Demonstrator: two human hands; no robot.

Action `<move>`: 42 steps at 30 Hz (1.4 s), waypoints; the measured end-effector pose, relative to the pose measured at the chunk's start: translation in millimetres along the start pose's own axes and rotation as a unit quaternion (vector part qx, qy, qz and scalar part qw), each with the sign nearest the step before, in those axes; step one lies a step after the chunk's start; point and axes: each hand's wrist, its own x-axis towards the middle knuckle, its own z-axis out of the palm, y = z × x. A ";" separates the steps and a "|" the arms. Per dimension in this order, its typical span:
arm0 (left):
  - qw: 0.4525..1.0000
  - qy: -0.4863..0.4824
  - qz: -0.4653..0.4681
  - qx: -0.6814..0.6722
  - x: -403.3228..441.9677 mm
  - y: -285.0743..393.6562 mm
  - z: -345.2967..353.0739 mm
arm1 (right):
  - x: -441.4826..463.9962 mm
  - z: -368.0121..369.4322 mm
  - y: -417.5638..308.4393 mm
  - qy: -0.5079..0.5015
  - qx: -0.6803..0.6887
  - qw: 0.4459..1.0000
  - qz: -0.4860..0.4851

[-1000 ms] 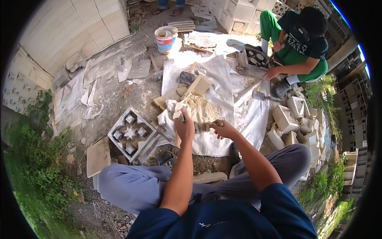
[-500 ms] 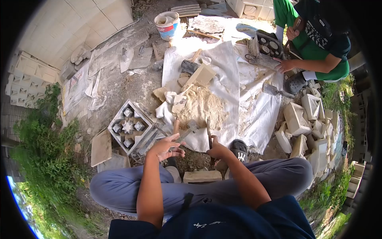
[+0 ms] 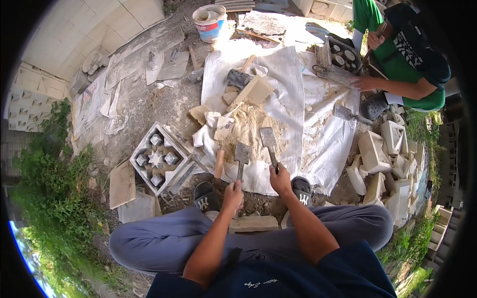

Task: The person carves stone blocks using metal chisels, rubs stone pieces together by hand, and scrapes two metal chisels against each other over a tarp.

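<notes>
My left hand is closed round the handle of a flat-bladed trowel, its blade pointing away from me. In my right hand is a second trowel, gripped by the handle, with its blade over the pile of sandy mix. That pile lies on a white sheet. Just left of the left trowel rests a wooden handle. Beyond it are a small flat block piece and a longer pale block. A patterned square mould sits at the left.
A co-worker's hand rests by a mould frame at upper right. Another trowel lies near the co-worker's shoe. Broken pale blocks are heaped at right. A bucket stands at the back, with plants at left.
My left hand, open half a second ago, has closed on a trowel and moved right. The right trowel's blade has turned flat into view. The left foot shows more.
</notes>
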 end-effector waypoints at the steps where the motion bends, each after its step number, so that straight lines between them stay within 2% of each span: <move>1: 0.997 0.044 0.030 0.061 8.7 2.7 4.3 | 11.7 0.3 3.6 -0.018 -0.016 1.000 -0.009; 2: 0.987 0.085 0.060 0.121 18.2 4.7 6.4 | 22.9 -0.1 8.5 -0.027 -0.027 0.999 -0.007; 4: 0.942 0.126 0.209 0.228 55.1 -8.4 -1.4 | 35.9 1.7 5.1 0.007 -0.054 0.998 0.007; 6: 0.893 0.203 0.274 0.293 72.1 -1.4 -4.5 | 40.0 8.3 0.9 0.019 -0.070 0.997 0.021; 8: 0.900 0.191 0.253 0.298 78.5 13.2 -7.1 | 43.9 13.9 -4.6 0.026 -0.084 0.996 0.031; 14: 0.883 0.208 0.291 0.305 102.3 30.7 11.2 | 76.2 30.4 14.7 0.008 -0.130 0.991 0.040; 17: 0.880 0.192 0.293 0.321 113.6 39.6 11.9 | 97.6 42.1 -2.5 -0.003 -0.073 0.996 0.048; 25: 0.891 0.219 0.253 0.309 117.6 54.1 20.4 | 131.7 59.6 -43.2 0.037 -0.058 0.998 0.002; 31: 0.884 0.220 0.277 0.307 120.3 50.9 16.6 | 131.1 58.4 -49.0 -0.026 -0.074 0.996 0.034; 35: 0.885 0.223 0.268 0.308 110.5 54.2 23.6 | 136.5 59.3 -56.9 -0.020 -0.124 0.991 0.038; 38: 0.897 0.243 0.264 0.260 111.5 58.0 24.3 | 138.4 57.9 -51.8 -0.051 -0.139 0.988 0.039; 42: 0.905 0.202 0.263 0.267 107.8 48.4 18.4 | 155.9 47.7 -65.0 -0.080 -0.176 0.981 0.024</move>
